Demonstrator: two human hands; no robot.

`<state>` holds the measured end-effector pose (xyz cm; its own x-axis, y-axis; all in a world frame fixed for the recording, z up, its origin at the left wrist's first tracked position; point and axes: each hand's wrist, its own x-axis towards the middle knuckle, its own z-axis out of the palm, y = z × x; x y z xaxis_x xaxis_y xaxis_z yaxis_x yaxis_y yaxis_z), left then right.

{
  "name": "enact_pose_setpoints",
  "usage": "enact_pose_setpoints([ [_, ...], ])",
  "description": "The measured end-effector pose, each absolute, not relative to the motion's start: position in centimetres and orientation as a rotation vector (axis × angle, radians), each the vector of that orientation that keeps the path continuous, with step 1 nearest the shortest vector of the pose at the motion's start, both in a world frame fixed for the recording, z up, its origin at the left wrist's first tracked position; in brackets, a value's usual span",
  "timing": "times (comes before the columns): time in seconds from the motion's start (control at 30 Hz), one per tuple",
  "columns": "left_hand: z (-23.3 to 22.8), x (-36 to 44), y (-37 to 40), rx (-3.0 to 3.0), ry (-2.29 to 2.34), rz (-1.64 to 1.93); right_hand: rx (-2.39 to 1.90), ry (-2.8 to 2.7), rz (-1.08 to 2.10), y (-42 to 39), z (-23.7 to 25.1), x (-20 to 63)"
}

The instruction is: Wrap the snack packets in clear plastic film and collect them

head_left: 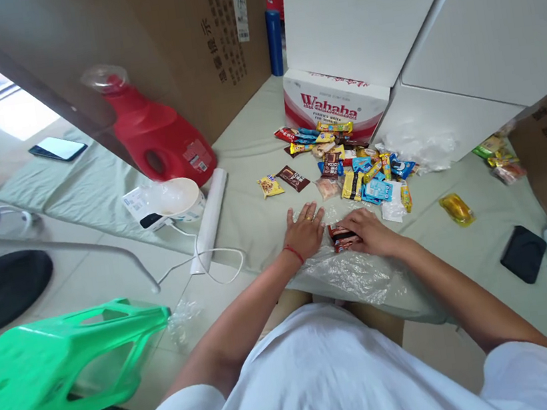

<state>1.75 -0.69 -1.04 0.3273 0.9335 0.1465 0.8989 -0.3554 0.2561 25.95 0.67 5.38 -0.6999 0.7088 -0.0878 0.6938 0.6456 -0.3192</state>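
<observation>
My left hand [306, 231] lies flat on clear plastic film [351, 277], its fingers stretched out and a ring on one of them. Just right of it are brown-red wrapped snack packets [342, 237] set down on the film. My right hand [370, 231] is curled over their right side, the fingers gripping them and hiding part of the wrappers. Beyond both hands spreads a pile of small wrapped snacks [351, 184] in yellow, blue and brown. A dark brown cocoa packet [293, 177] and a yellow packet [270, 186] lie apart on its left.
Behind the pile stands a Wahaha water carton [334, 106]. To the left are a red detergent jug [164, 139], a white roll [209, 220], a paper tub [185, 200] with a cable, and a green stool [73, 366]. A yellow packet [457, 210] and black wallet-like item [523, 254] lie right.
</observation>
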Motion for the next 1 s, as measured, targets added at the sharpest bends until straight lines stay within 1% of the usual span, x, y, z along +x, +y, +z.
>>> enact_pose_setpoints([
  [0.13, -0.9, 1.7, -0.7, 2.463, 1.705, 0.401, -1.155, -2.964, 0.354, -0.2, 4.8, 25.1],
  [0.27, -0.8, 1.8, -0.9, 2.462, 1.7, 0.395, -1.107, -2.925, 0.275, -0.9, 5.3, 25.5],
  [0.53, 0.1, 1.1, -0.1, 2.33, 1.642, 0.431, -1.065, -2.918, 0.322, -0.8, 3.2, 24.9],
  [0.6, 0.8, 0.5, -0.3, 2.289, 1.679, 0.511, -1.053, -2.899, 0.38, -0.7, 3.3, 25.1],
  [0.7, 1.8, -0.8, -2.0, 2.293, 1.787, 0.752, -0.988, -2.805, 0.483, -1.4, 4.6, 26.2],
  [0.73, 2.1, -1.3, -2.8, 2.32, 1.759, 0.815, -0.977, -2.742, 0.506, -1.9, 5.2, 26.8],
  [0.8, 2.4, -1.8, -4.6, 2.426, 1.516, 0.837, -1.007, -2.585, 0.536, -3.4, 6.3, 28.3],
  [0.9, 2.3, -1.6, -6.9, 2.542, 1.076, 0.693, -1.142, -2.458, 0.605, -7.2, 6.8, 30.5],
  [0.93, 2.2, -1.3, -7.6, 2.538, 1.055, 0.644, -1.211, -2.458, 0.613, -8.7, 6.6, 31.1],
  [1.0, 1.8, -0.5, -8.6, 2.492, 1.19, 0.566, -1.346, -2.482, 0.575, -11.6, 5.7, 31.9],
])
